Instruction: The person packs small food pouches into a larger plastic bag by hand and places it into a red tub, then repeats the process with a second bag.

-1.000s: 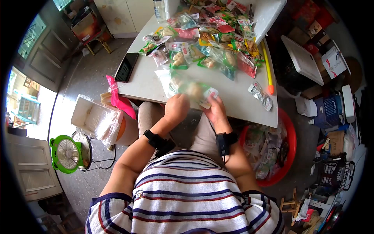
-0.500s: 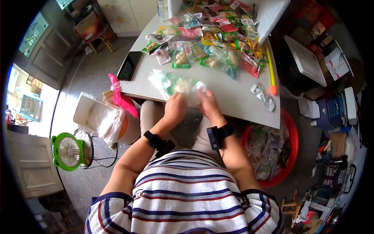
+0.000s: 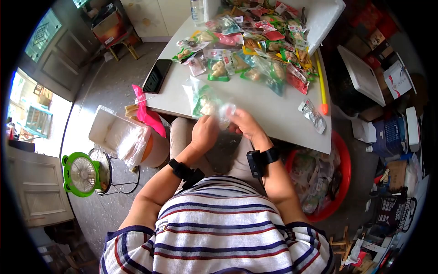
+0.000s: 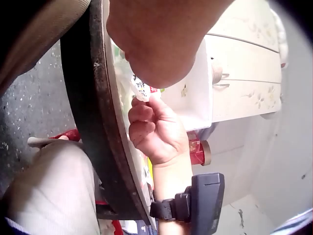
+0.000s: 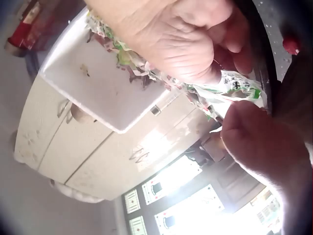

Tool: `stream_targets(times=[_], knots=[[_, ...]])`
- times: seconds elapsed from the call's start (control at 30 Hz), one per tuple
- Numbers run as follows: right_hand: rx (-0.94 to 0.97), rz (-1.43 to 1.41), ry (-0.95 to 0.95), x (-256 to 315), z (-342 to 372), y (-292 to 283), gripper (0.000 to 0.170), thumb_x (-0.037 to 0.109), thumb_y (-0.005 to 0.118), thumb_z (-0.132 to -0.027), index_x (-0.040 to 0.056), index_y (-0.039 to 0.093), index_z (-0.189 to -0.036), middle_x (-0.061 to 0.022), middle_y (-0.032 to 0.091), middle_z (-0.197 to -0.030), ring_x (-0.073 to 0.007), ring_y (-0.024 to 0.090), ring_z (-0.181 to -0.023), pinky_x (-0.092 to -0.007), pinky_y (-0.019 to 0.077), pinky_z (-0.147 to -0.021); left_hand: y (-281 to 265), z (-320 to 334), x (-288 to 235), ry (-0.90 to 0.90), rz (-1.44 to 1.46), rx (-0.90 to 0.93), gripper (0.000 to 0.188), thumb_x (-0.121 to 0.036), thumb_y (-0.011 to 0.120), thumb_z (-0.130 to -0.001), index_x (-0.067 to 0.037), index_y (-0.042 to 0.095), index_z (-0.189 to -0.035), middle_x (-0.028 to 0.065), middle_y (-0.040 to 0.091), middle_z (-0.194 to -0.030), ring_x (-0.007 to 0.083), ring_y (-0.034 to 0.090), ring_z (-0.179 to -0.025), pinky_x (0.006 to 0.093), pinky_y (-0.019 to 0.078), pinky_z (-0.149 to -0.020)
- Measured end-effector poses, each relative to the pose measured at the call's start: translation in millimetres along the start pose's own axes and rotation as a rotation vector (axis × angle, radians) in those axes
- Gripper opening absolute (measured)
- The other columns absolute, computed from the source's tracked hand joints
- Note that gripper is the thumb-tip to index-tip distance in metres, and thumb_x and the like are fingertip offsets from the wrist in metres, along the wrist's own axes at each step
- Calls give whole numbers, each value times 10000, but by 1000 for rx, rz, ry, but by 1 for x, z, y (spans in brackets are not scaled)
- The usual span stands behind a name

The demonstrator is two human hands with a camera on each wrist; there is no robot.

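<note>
A clear plastic food packet (image 3: 205, 106) with green print and pale pieces inside is held over the table's near edge. My left hand (image 3: 205, 134) grips its near edge with curled fingers. At the packet's right end, my right hand (image 3: 246, 124) pinches a crumpled clear corner with red and white print. In the left wrist view, the right hand (image 4: 159, 129) has its thumb and curled forefinger on a white printed bit. The right wrist view shows the packet (image 5: 239, 88) between both hands, the left thumb (image 5: 247, 122) against it.
Many similar packets (image 3: 219, 68) heap on the table (image 3: 269, 114) before a white foam box (image 3: 326, 25). A phone (image 3: 157, 76) lies left; a silver packet (image 3: 312, 116) and yellow stick (image 3: 321, 86) lie right. A red basin (image 3: 345, 182) of packets stands below right.
The packet has shifted left, its pale contents now beyond my left hand. My right hand has turned and gone from the packet's printed part to its crumpled end. The head view has shifted slightly.
</note>
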State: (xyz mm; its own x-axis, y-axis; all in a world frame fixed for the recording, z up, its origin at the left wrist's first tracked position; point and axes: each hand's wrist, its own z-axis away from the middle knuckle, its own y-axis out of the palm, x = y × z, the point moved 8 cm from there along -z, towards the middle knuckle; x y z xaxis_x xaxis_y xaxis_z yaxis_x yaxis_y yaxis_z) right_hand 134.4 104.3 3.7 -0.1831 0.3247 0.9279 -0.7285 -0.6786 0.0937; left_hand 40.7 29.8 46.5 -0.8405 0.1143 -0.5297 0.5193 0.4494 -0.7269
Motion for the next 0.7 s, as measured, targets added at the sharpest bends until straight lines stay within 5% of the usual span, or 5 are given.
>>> stream_targets(times=[0.2,0.3,0.4,0.6,0.7], knots=[[-48,-57,-143,-18,-34,14,135,110,446,-763,35,518,-848,-20,512,-655,-92,487,-486,-213,409,-422,-4,-2,-15,110,14,-2,42,-59,497,-713,-42,515,-748,126,508,-692,300,494,-648,370,408,-582],[-124,163,-284,-8,-46,19,135,73,440,-747,32,531,-837,-33,527,-674,-95,493,-504,-216,416,-429,-10,-3,-21,163,42,-45,44,-48,489,-693,-55,510,-732,109,502,-678,291,488,-649,368,406,-585],[0,-111,-203,-7,-43,32,138,55,443,-730,28,543,-822,-41,536,-686,-104,496,-519,-239,415,-427,-17,-2,-26,160,40,-76,49,-43,486,-674,-65,503,-715,94,496,-668,286,482,-660,368,404,-591],[89,303,-24,-6,-27,9,171,103,444,-747,3,518,-865,-101,556,-731,-199,547,-610,-312,443,-522,-8,14,-4,156,1,-26,94,-65,535,-668,-56,511,-758,105,497,-691,284,486,-652,366,405,-588],[-478,766,-466,26,-9,-32,209,102,432,-743,-8,483,-913,-172,551,-829,-319,530,-767,-370,428,-668,-11,24,-3,194,-59,-76,188,-117,550,-631,-93,518,-814,80,476,-726,260,472,-689,361,391,-607]])
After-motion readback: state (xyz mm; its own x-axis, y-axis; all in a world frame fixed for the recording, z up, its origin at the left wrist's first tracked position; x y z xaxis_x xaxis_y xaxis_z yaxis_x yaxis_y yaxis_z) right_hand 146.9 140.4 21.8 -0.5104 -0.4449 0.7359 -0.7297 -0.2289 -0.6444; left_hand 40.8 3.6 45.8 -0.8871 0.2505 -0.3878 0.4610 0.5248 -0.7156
